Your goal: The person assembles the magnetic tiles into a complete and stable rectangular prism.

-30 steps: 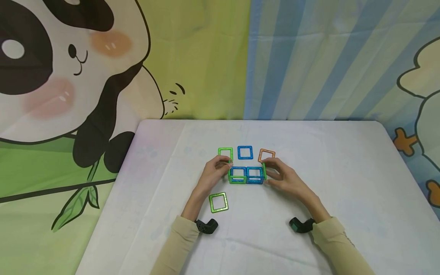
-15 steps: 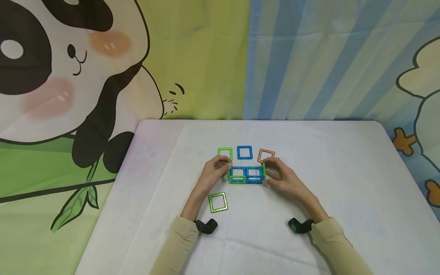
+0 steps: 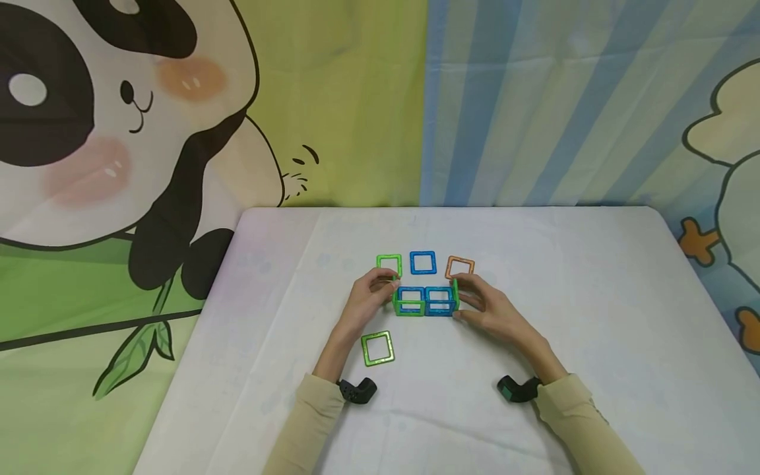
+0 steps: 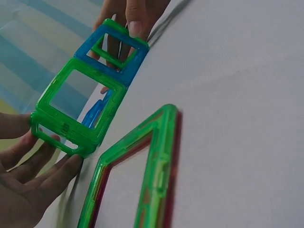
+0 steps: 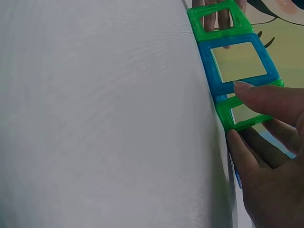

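A low box of square magnetic tiles stands between my hands on the table. Its front has a green tile [image 4: 109,114] at left and a blue tile [image 5: 209,69] at right. Green tiles stand upright at both ends, and blue tiles show behind the front in the head view. My left hand [image 3: 369,300] holds the left end tile [image 4: 54,142], thumb at its top corner and fingertips low. My right hand [image 3: 499,309] grips the right end tile [image 5: 251,122], its thumb on the blue front tile's upper edge.
A loose green tile [image 3: 365,351] lies nearer me, below the left hand. Behind the box lie a green tile [image 3: 388,256], a blue tile [image 3: 423,272] and an orange tile [image 3: 460,258]. The white table [image 3: 594,284] ends at a printed curtain [image 3: 356,132].
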`<state>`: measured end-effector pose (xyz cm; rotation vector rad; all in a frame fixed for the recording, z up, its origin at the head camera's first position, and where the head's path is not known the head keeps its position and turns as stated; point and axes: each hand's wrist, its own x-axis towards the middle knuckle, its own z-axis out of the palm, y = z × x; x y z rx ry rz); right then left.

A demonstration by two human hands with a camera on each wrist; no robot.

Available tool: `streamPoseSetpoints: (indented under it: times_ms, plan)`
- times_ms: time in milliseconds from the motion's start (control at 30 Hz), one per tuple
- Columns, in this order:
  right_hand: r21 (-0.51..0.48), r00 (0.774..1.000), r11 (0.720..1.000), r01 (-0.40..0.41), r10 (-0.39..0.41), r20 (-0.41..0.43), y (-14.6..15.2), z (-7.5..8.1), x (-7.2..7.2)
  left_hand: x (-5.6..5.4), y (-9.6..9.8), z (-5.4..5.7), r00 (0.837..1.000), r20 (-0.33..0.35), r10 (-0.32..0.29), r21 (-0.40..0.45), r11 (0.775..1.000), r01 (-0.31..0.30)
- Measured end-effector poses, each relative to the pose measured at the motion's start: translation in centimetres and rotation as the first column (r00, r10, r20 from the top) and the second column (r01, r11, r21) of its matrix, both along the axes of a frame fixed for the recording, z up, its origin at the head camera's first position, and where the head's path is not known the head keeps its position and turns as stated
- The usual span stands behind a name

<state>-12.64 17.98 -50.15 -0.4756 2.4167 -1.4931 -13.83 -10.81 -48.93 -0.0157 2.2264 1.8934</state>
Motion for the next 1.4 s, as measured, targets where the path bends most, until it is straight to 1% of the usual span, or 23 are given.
streamPoseSetpoints:
  times_ms: [133, 300, 400, 467, 600, 733, 900, 1033, 1167, 1300, 1400]
  plan:
    - [-0.002, 1.000, 1.000, -0.003, 0.003, 0.007, 0.1, -0.1, 0.0, 0.1, 0.2, 0.0, 1.000, 0.003, 0.006, -0.003, 1.000, -0.006]
    - [0.012, 1.000, 1.000, 0.007, -0.007, 0.007, 0.1, -0.1, 0.0, 0.2, 0.5, -0.1, 0.999, 0.025, 0.045, -0.036, 0.998, -0.044]
    - [0.028, 1.000, 1.000, 0.010, -0.010, -0.001, 0.1, -0.1, 0.0, 0.7, 0.7, 0.1, 0.997, 0.041, 0.064, -0.059, 0.996, -0.061]
    - [0.035, 1.000, 0.999, 0.008, -0.008, -0.004, 0.1, -0.1, -0.1, 1.1, 0.8, 0.3, 0.997, 0.048, 0.064, -0.065, 0.996, -0.061]
    - [0.044, 1.000, 0.999, 0.005, -0.005, 0.001, 0.2, 0.0, -0.1, 2.0, 0.9, 0.7, 0.998, 0.047, 0.035, -0.057, 0.998, -0.032]
    - [0.060, 1.000, 0.998, 0.003, -0.003, 0.005, 0.2, 0.3, -0.1, 2.4, 1.0, 0.8, 0.999, 0.034, 0.023, -0.056, 0.998, -0.022]
    - [0.110, 0.999, 0.994, -0.006, 0.010, -0.036, 0.2, 0.6, 0.1, 2.5, 1.1, 0.9, 0.999, 0.029, 0.044, -0.050, 0.998, -0.043]
    - [0.146, 0.998, 0.989, -0.015, 0.025, -0.065, 0.4, 0.7, 0.4, 2.5, 1.1, 0.9, 0.997, 0.032, 0.073, -0.045, 0.996, -0.072]
    - [0.157, 0.996, 0.987, -0.039, 0.052, -0.074, 0.6, 0.9, 1.0, 2.5, 1.2, 0.8, 0.995, 0.025, 0.099, -0.034, 0.995, -0.099]
    - [0.164, 0.994, 0.984, -0.066, 0.080, -0.078, 0.8, 1.2, 1.6, 2.4, 1.3, 0.8, 0.993, 0.010, 0.118, -0.006, 0.993, -0.118]
    - [0.155, 0.992, 0.984, -0.089, 0.102, -0.075, 0.6, 1.3, 2.2, 2.3, 1.3, 0.7, 0.990, -0.004, 0.138, 0.009, 0.990, -0.138]
